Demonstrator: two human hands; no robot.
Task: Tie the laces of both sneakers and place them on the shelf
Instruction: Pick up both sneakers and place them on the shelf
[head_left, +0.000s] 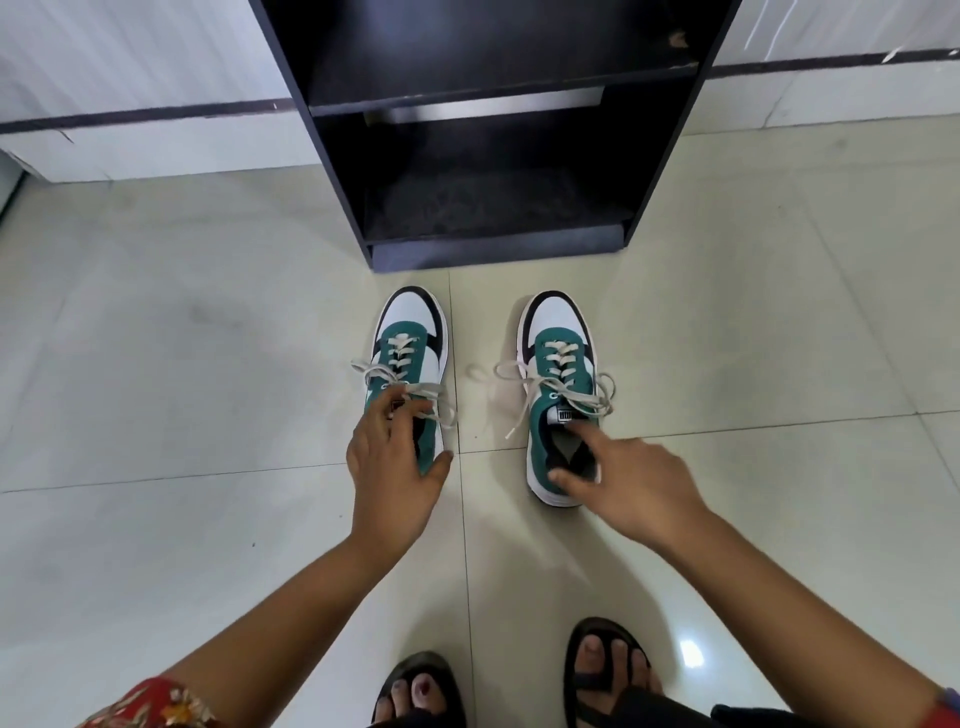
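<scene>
Pale tiled floor across nearly the whole frame, with a white wall and dark baseboard stripe along the top. One black shelf at top centre, open toward the camera, two compartments in view, both bare; nothing lying between it and the shoes.

Two forearms reaching in from the bottom corners, a red patterned sleeve at lower left. Two feet in dark sandals at bottom centre, well apart from the shoes.

Two sneakers at mid-frame, just below the shelf, toes pointing at it, side by side with a gap of bare tile between. Left sneaker and right sneaker both green, white and black, each with its white laces knotted in a bow, loops and ends spilling over the sides onto the tile.

Two hands, one on each shoe. Left hand draped over the heel end of the left sneaker, fingers curled over the collar and near the bow, thumb against the side; whether gripping firmly, cannot tell. Right hand spread loosely over the right sneaker's opening, forefinger stretched toward the tongue label, thumb at the heel rim.
</scene>
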